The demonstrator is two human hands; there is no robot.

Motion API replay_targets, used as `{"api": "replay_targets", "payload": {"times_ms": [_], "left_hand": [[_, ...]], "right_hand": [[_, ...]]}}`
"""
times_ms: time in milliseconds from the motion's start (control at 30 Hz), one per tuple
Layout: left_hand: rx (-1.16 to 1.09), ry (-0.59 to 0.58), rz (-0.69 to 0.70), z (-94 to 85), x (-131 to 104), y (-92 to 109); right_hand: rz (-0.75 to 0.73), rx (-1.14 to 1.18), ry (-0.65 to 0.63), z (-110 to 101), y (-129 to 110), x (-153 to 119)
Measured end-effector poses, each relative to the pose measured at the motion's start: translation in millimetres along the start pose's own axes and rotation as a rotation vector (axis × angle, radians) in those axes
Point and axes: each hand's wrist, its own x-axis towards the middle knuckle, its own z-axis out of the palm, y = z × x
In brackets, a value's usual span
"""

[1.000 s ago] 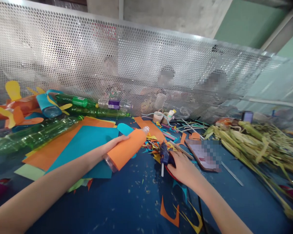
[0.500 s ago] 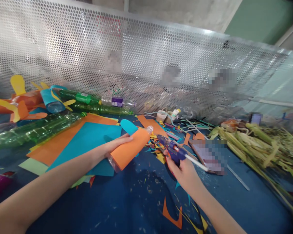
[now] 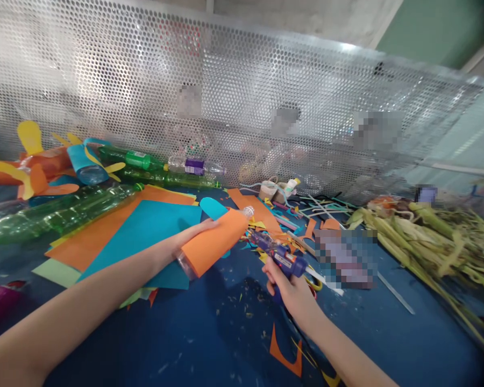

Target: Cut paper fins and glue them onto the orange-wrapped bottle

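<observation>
My left hand (image 3: 197,232) is closed round a clear plastic bottle wrapped in orange paper (image 3: 215,242), tilted with its neck up to the right. A rounded blue paper piece (image 3: 213,206) sticks out at its far side. In my right hand (image 3: 292,293) is a purple glue gun (image 3: 284,258), its nozzle pointing left toward the bottle's neck, close to it. A white glue stick (image 3: 322,280) juts from the back of the gun. Under the left forearm lie blue paper sheets (image 3: 145,223). The fingertips on the bottle's far side are hidden.
Green bottles (image 3: 64,212) and paper-wrapped bottles with yellow and orange parts (image 3: 44,166) lie at left. Paper scraps (image 3: 262,212) litter the middle. Dry corn husks (image 3: 419,231) lie at right. A perforated metal panel (image 3: 234,97) closes the back. Scissors (image 3: 317,284) lie behind my right hand.
The glue gun in my right hand has moved left and swung round, bringing its nozzle nearer the bottle's neck. My left hand keeps its hold, the bottle almost unmoved.
</observation>
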Motion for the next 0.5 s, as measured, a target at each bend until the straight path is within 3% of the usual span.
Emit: {"api": "replay_targets", "payload": {"times_ms": [200, 500], "left_hand": [[-0.040, 0.002, -0.086, -4.3, 5.0, 2.5], [-0.137, -0.196, -0.116, -20.0, 11.4, -0.4]], "right_hand": [[-0.081, -0.107, -0.062, 1.1, -2.9, -1.2], [-0.096, -0.245, -0.065, -2.5, 6.7, -1.8]]}}
